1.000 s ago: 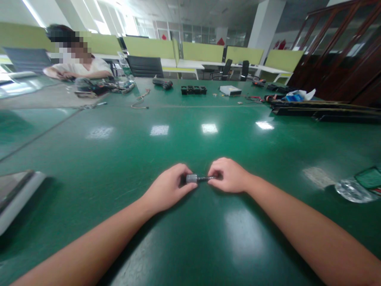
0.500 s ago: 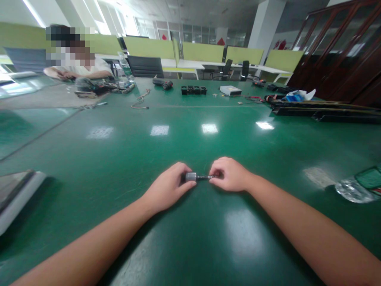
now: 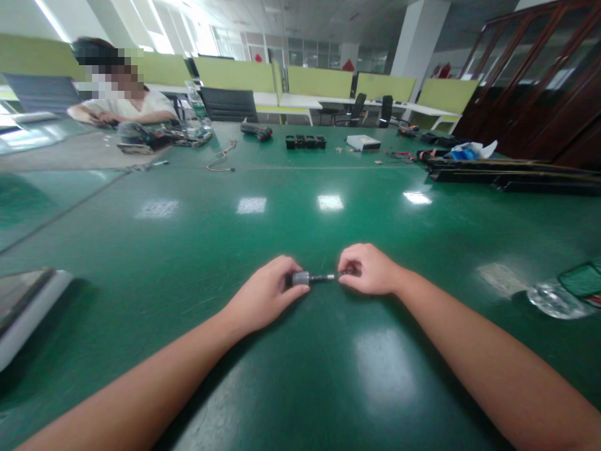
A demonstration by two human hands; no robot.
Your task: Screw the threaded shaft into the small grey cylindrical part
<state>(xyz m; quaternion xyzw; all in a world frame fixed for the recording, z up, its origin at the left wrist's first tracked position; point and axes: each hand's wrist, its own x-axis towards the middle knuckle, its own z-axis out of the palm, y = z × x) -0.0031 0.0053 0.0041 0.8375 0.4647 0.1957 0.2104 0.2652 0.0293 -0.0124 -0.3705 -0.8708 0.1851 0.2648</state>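
The left hand grips a grey metallic cylinder with a slim dark shaft between thumb and fingers, above the glossy green tabletop. The right hand, fingers curled, pinches a small dark coiled piece just beside the shaft's pale tip, apart from it.

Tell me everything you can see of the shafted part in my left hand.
The shafted part has a thick gray cylinder that looks like metal, then a thin dark shaft with a bright tip. Your left hand grips the cylinder, hiding its far end. The shaft points at your right hand, with a small gap between. Whether the part touches the green table is unclear.
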